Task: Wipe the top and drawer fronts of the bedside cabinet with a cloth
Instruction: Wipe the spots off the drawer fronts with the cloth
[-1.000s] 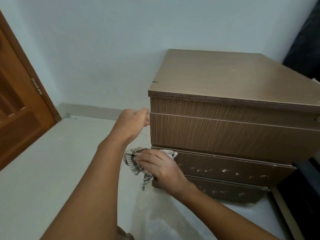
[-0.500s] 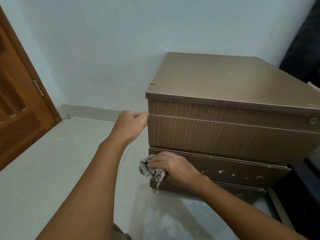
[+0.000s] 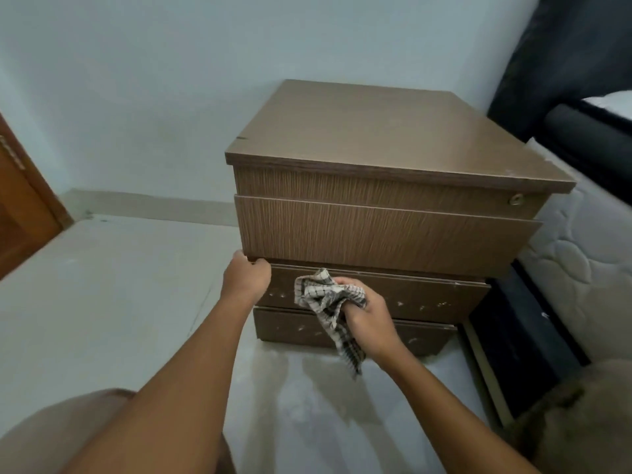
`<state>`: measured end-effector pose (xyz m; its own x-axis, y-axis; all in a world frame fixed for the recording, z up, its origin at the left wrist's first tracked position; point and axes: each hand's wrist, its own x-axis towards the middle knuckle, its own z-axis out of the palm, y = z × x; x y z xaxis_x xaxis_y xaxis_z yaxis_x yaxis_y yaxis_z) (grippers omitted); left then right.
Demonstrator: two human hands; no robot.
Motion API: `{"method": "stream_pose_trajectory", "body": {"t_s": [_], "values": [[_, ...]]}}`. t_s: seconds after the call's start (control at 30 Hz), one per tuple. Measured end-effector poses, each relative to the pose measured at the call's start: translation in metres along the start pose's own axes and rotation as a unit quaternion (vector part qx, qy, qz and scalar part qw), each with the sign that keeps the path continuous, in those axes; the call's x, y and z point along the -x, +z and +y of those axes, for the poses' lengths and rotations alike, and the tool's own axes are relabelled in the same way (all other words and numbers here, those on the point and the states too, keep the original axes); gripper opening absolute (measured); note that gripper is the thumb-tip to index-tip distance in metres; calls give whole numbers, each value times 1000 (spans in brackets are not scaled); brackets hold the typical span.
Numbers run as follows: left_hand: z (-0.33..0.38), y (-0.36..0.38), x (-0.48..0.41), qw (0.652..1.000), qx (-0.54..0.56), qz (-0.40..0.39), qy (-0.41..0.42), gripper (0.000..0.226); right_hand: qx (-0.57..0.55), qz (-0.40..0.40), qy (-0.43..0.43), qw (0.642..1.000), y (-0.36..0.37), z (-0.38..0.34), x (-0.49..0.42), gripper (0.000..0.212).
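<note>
The brown wood-grain bedside cabinet (image 3: 386, 138) stands against the pale wall, its bare top facing me. The upper drawer front (image 3: 383, 234) juts forward. My left hand (image 3: 245, 278) grips that drawer's lower left corner. Below it, the darker middle drawer front (image 3: 427, 302) carries pale specks, and so does the bottom front (image 3: 290, 328). My right hand (image 3: 367, 319) is shut on a black-and-white checked cloth (image 3: 326, 302), bunched in front of the middle drawer with a tail hanging down. Whether the cloth touches the wood, I cannot tell.
A white quilted mattress (image 3: 588, 268) on a dark bed frame (image 3: 523, 343) sits tight against the cabinet's right side. A wooden door (image 3: 20, 206) stands at the far left. Pale floor (image 3: 102, 302) spreads to the left and in front. My knee (image 3: 51, 436) shows at the bottom left.
My left hand slid down from the upper drawer's top left edge to its lower left corner. My right hand moved the cloth rightward from the left end of the middle drawer front and lifted it.
</note>
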<state>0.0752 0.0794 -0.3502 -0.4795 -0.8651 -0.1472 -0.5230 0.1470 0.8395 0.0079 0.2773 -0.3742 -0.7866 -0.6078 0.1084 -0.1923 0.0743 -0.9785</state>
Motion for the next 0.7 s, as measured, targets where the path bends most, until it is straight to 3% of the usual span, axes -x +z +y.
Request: {"method": "stream_pose_trajectory", "body": {"t_s": [0.07, 0.17, 0.3, 0.37, 0.47, 0.57, 0.7], "values": [[-9, 19, 10, 996, 81, 30, -18, 40, 10, 26, -3, 1000, -16, 1, 3, 51], [-19, 35, 16, 990, 120, 74, -15, 43, 17, 60, -6, 998, -37, 5, 7, 45], [-21, 41, 7, 977, 170, 101, -76, 45, 82, 158, -8, 984, -59, 15, 17, 39], [-20, 41, 3, 970, 196, 104, -103, 48, 186, 246, -23, 951, -71, 22, 27, 45], [-17, 41, -1, 963, 212, 106, -126, 44, 310, 374, -52, 873, -97, 31, 37, 55], [-17, 40, -6, 961, 212, 111, -140, 38, 324, 464, -17, 824, -128, 32, 39, 58], [-19, 41, -1, 959, 213, 126, -140, 39, 332, 501, 27, 798, -154, 32, 39, 59]]}}
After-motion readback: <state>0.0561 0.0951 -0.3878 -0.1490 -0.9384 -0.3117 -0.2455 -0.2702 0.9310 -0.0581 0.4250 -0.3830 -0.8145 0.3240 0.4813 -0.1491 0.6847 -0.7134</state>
